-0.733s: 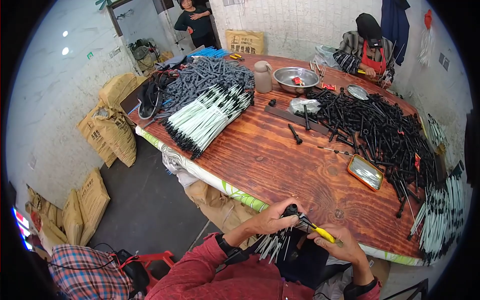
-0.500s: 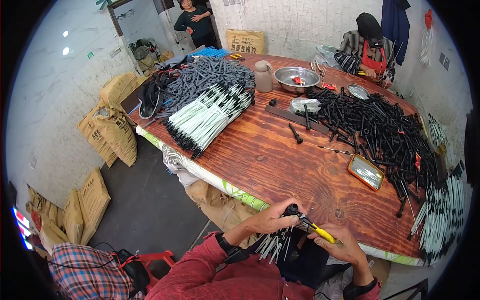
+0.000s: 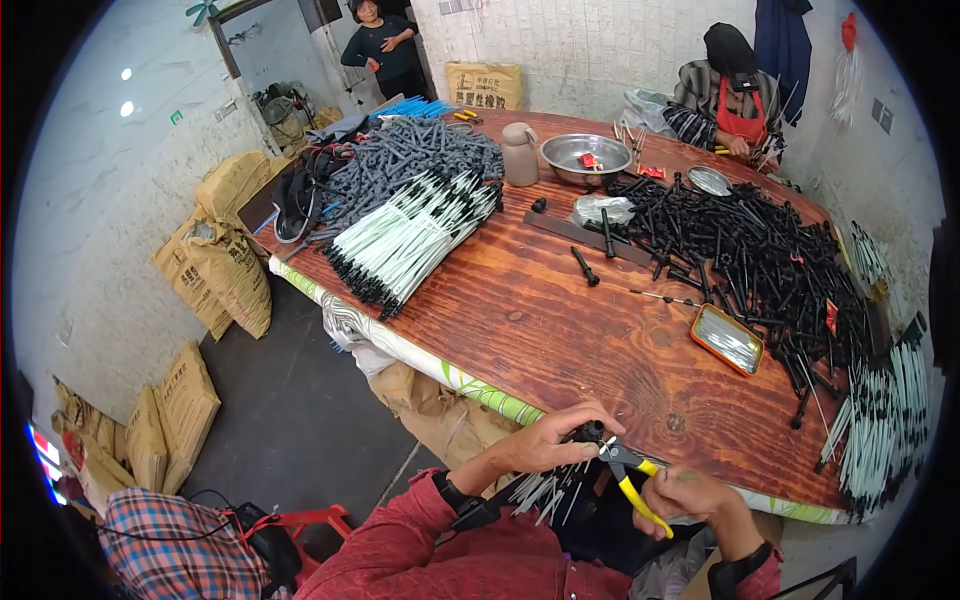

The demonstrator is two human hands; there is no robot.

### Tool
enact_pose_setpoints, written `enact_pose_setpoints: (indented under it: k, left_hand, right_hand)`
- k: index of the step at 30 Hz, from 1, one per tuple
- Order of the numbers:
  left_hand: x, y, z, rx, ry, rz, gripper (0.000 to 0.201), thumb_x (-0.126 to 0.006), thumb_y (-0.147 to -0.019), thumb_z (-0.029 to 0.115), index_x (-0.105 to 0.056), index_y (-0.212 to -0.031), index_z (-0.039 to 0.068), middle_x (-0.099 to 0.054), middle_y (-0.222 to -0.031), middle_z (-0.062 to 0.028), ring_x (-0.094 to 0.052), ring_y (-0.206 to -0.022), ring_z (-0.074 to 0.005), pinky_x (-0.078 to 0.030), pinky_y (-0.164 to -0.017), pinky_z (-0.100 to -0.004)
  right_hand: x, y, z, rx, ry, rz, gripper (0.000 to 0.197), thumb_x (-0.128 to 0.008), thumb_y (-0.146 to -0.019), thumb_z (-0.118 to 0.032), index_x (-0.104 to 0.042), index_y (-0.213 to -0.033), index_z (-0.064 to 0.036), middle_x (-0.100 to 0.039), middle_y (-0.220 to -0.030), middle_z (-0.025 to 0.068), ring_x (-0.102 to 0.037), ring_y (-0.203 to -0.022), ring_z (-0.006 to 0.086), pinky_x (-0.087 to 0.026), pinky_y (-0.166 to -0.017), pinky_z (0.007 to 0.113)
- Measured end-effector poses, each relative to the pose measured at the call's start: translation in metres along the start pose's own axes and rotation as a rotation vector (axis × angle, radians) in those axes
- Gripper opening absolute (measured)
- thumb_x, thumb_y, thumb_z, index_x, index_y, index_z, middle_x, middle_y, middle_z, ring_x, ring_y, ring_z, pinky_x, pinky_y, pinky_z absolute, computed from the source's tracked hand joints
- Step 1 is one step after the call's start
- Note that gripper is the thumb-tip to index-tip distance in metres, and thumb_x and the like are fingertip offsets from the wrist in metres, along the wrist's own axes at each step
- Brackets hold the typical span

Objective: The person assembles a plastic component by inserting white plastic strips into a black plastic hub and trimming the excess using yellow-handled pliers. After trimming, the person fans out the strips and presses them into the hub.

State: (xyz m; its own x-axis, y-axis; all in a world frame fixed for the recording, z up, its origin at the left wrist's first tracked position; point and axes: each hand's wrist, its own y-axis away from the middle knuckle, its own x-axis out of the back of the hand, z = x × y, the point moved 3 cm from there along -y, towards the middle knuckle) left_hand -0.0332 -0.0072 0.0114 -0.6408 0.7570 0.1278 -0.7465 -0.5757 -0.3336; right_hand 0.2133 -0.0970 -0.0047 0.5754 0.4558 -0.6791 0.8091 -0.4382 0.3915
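My left hand (image 3: 560,436), fingers closed, grips a black plastic piece (image 3: 588,432) just off the table's near edge. A short pale end shows beside the piece, at the jaws of the yellow-handled pliers (image 3: 622,457). My right hand (image 3: 690,494) is wrapped round these pliers, whose handles are spread apart. Below my left hand, white rods (image 3: 545,496) fan out over my lap; whether that hand also holds any of them is hidden.
On the wooden table (image 3: 540,340) are a tied bundle of white rods (image 3: 410,240), grey pieces (image 3: 400,165), black plastic pieces (image 3: 745,245), an orange-rimmed tin (image 3: 727,340) and a metal bowl (image 3: 587,160). A co-worker (image 3: 735,100) sits at the far right; another person (image 3: 385,50) stands behind.
The pliers' handles have spread, the lower one swinging down toward me. My right hand has shifted slightly right and down. My left hand keeps hold of the black piece.
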Motion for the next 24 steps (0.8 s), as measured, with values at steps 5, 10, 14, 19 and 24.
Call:
enact_pose_setpoints:
  k: [5, 10, 14, 19, 24]
  left_hand:
    - [0.000, -0.002, -0.007, 0.016, 0.049, -0.048, 0.037, -0.065, -0.094, 0.022, -0.060, -0.124, 0.000, -0.055, -0.113, -0.0083, -0.053, -0.110, -0.0202, -0.039, -0.099, -0.0343]
    - [0.006, 0.000, -0.010, 0.047, 0.100, 0.031, 0.037, -0.065, -0.094, 0.022, -0.060, -0.123, 0.000, -0.056, -0.113, -0.0077, -0.053, -0.111, -0.0180, -0.039, -0.100, -0.0341]
    - [0.004, -0.005, -0.009, 0.047, 0.056, 0.068, 0.038, -0.065, -0.095, 0.025, -0.060, -0.124, 0.001, -0.057, -0.113, -0.0069, -0.052, -0.111, -0.0166, -0.039, -0.099, -0.0334]
    - [0.008, -0.002, -0.006, 0.073, 0.038, 0.073, 0.039, -0.064, -0.096, 0.028, -0.060, -0.124, 0.000, -0.056, -0.112, -0.0065, -0.053, -0.109, -0.0172, -0.040, -0.098, -0.0334]
    - [0.000, -0.001, -0.002, 0.032, 0.054, -0.073, 0.041, -0.063, -0.096, 0.029, -0.060, -0.124, 0.000, -0.055, -0.110, -0.0054, -0.052, -0.108, -0.0167, -0.040, -0.097, -0.0327]
  right_hand:
    - [-0.009, -0.008, 0.020, 0.086, -0.121, -0.139, 0.029, -0.061, -0.100, -0.028, -0.058, -0.086, -0.0023, -0.067, -0.083, 0.0151, -0.066, -0.069, 0.0206, -0.055, -0.062, 0.033]
    - [-0.052, 0.007, -0.025, 0.112, 0.668, 0.490, 0.030, -0.073, -0.091, -0.024, -0.056, -0.102, -0.0007, -0.066, -0.082, 0.0133, -0.066, -0.070, 0.0239, -0.054, -0.061, 0.036]
    - [-0.062, 0.017, -0.031, 0.367, 1.107, 0.769, 0.041, -0.076, -0.087, -0.023, -0.055, -0.113, 0.0013, -0.067, -0.083, 0.0134, -0.067, -0.069, 0.0253, -0.054, -0.060, 0.036]
    - [-0.063, 0.018, -0.027, 0.520, 1.376, 0.796, 0.044, -0.071, -0.091, -0.031, -0.060, -0.116, 0.0040, -0.069, -0.085, 0.0175, -0.067, -0.064, 0.0248, -0.054, -0.058, 0.036]
    - [-0.020, 0.016, 0.011, -0.043, -0.171, 0.100, 0.045, -0.067, -0.092, -0.037, -0.065, -0.108, 0.0049, -0.069, -0.082, 0.0197, -0.067, -0.063, 0.0257, -0.055, -0.060, 0.035]
